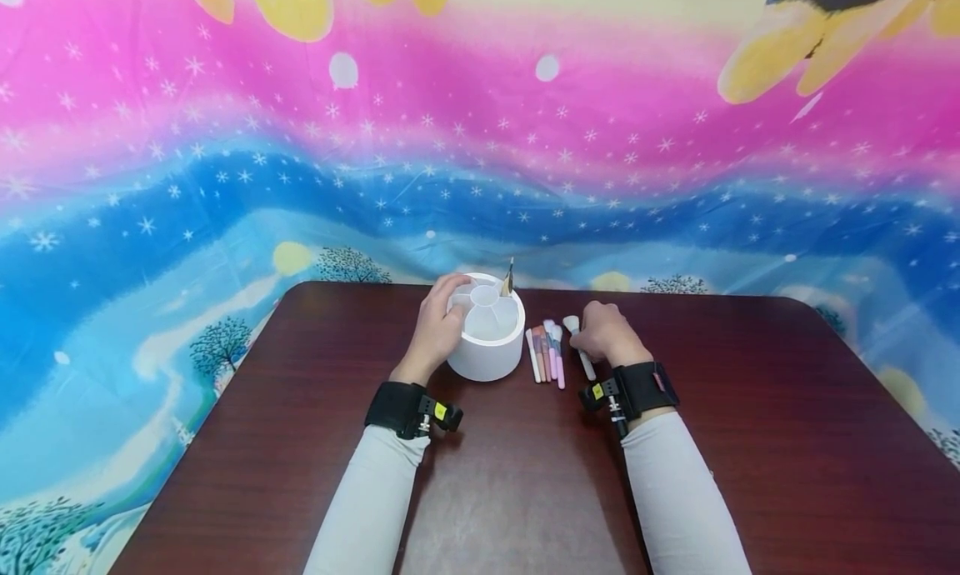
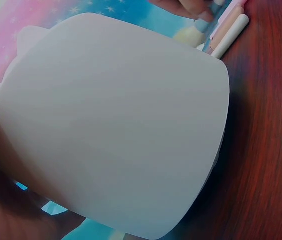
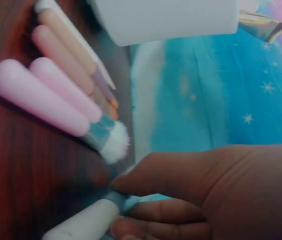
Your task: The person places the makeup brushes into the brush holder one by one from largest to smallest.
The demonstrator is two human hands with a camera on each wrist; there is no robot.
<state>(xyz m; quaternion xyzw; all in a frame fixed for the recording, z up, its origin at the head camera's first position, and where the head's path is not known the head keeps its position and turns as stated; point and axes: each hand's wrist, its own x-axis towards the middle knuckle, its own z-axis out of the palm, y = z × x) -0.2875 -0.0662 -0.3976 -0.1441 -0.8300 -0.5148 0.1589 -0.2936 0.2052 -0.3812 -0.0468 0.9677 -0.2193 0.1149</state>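
Note:
My left hand (image 1: 437, 329) grips the left side of a round white organizer (image 1: 486, 362), thumb over the rim and fingers around the far side. Clear dividers split its top into compartments, and a thin gold-coloured piece (image 1: 507, 283) stands up at its back right edge. To the right, my right hand (image 1: 609, 335) pinches a makeup brush with a pale handle (image 3: 83, 222) near its ferrule. That brush lies low over the table, its white bristles pointing away from me. Between organizer and right hand lie several other makeup brushes (image 1: 558, 367) with white, tan and pink handles.
A dark reddish-brown table (image 1: 510, 475) with rounded far corners bears everything. Behind its far edge hangs a colourful printed cloth (image 1: 480, 158). Each wrist wears a black strap (image 1: 393, 408) with a small camera.

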